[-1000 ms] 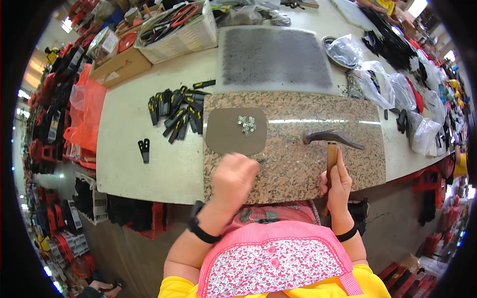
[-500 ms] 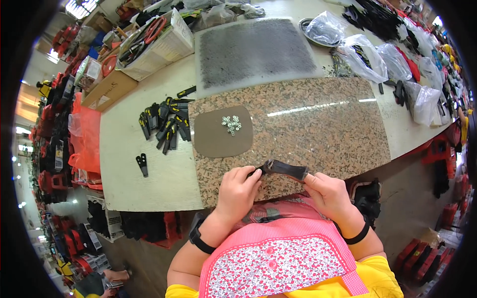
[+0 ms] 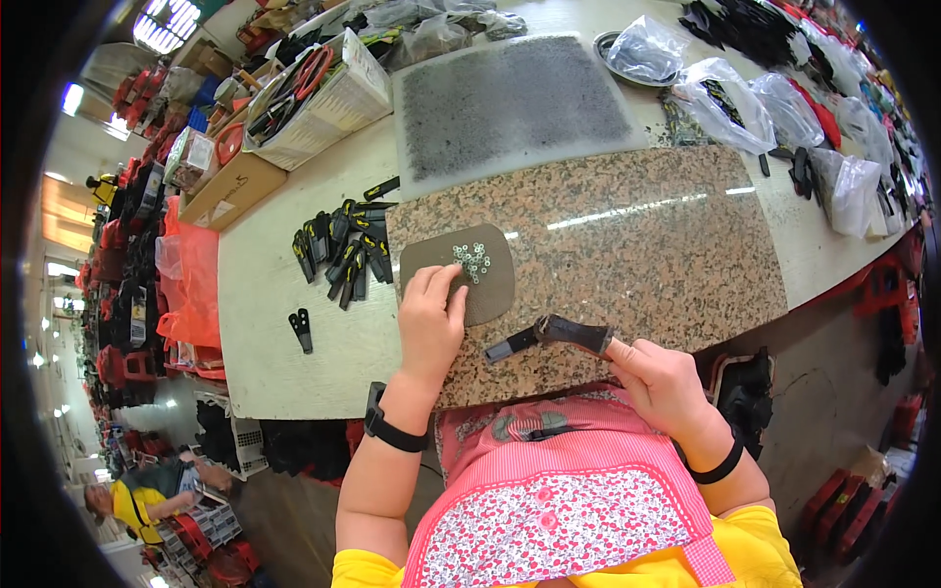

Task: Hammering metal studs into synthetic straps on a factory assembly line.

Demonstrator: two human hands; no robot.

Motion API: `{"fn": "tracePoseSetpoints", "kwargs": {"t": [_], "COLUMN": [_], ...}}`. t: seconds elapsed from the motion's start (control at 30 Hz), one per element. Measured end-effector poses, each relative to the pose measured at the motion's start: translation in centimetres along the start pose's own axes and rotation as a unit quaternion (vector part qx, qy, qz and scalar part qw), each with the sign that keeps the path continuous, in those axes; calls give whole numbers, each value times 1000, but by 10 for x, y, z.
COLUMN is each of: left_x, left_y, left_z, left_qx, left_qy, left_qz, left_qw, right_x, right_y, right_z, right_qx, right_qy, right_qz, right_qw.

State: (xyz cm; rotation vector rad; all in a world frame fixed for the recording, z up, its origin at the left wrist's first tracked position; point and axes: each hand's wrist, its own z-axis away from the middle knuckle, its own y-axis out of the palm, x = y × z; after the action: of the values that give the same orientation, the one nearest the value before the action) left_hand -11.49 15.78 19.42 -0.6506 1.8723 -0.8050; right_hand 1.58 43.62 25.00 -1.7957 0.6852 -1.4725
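Note:
My right hand (image 3: 662, 384) is closed on the right end of a dark, waisted piece (image 3: 576, 334), its thumb lying along it; I cannot make out its exact kind. Beyond the piece's left end, a black strip with a greyish tip (image 3: 512, 345) rests over the granite slab and looks joined to it. My left hand (image 3: 431, 318) is over the brown pad (image 3: 495, 299), fingers extended and thumb apart. Its fingertips reach the near-left edge of a heap of small metal nuts or washers (image 3: 471, 261). Nothing shows in that hand.
The speckled granite slab (image 3: 637, 250) lies on a white table (image 3: 265, 367). Left are a pile of black pieces with yellow marks (image 3: 343, 250) and a separate black piece (image 3: 302, 330). A white box of tools (image 3: 328, 103), a stained translucent sheet (image 3: 510, 103) and plastic bags (image 3: 725, 108) lie behind.
My left hand has let go of the black strip's end and moved up and left to the small metal rings. My right hand still holds the dark piece in nearly the same place.

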Motion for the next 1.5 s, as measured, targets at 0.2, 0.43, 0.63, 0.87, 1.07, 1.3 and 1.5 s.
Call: {"fn": "tracePoseSetpoints", "kwargs": {"t": [0.2,0.43,0.63,0.87,1.07,1.3,1.5], "left_x": [2,-2,-50,-45,-48,-58,-39], "left_y": [6,4,-9,17,20,7,12], "left_z": [-12,-11,22,39,36,43,54], "left_qx": [-19,9,77,45,19,89,33], "left_qy": [75,114,-54,20,95,180,133], "left_qz": [-42,-128,190,150,87,-62,51], "left_qw": [996,985,977,987,991,978,989], "right_x": [-1,-1,-1,0,-1,-2,2], "right_y": [1,1,3,2,3,2,-4], "right_z": [1,1,3,7,8,8,7], "right_qx": [-5,-11,-12,-13,-18,-18,7], "right_qy": [7,2,2,8,4,0,1], "right_qz": [-10,-14,-4,-14,-10,-18,3], "right_qw": [1000,1000,1000,1000,1000,1000,1000]}}
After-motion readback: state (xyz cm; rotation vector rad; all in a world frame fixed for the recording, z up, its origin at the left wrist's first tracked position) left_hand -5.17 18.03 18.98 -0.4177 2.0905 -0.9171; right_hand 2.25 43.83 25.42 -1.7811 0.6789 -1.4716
